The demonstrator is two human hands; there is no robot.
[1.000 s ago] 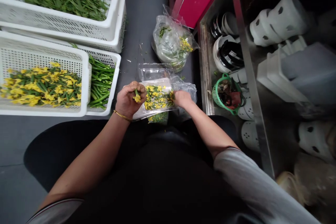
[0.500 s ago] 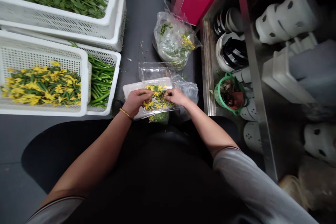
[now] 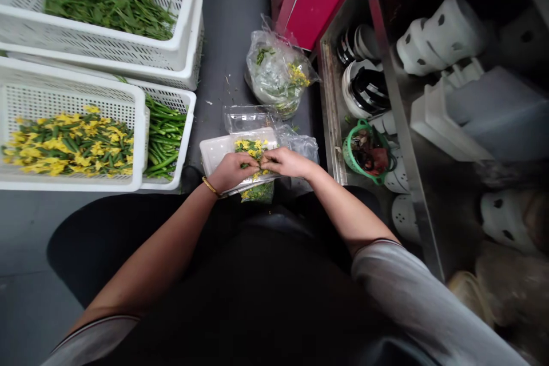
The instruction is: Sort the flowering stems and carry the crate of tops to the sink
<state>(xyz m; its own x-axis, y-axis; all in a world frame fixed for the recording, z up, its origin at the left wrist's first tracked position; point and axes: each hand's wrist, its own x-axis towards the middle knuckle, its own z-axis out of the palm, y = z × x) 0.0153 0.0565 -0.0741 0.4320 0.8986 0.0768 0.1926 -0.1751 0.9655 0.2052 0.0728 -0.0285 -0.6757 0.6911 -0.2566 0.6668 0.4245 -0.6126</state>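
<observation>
Above the clear plastic tray point(image 3: 281, 174), my left hand point(image 3: 234, 171) and my right hand point(image 3: 285, 161) meet with fingers pinched together. Whatever small thing lies between the fingertips is too small to make out. Small yellow-flowered green vegetables point(image 3: 252, 146) lie in the tray just beyond the fingers. Under its left part is a white foam-like slab or box point(image 3: 212, 154). Closer to my body, a bag with more yellow flowers and greens point(image 3: 259, 191) is partly covered by the tray. An open clear lid point(image 3: 249, 119) sits at the far side.
At left, white crates hold yellow-flowered vegetables point(image 3: 72, 143), long green peppers point(image 3: 165, 137) and leafy greens point(image 3: 107, 0). A clear bag of trimmings point(image 3: 278, 71) stands ahead on the floor. To the right, a steel shelf point(image 3: 403, 120) holds a green basket point(image 3: 348, 146) and white pots.
Both hands have come together over the tray and slightly nearer my body; they were apart before. The view has shifted a little.
</observation>
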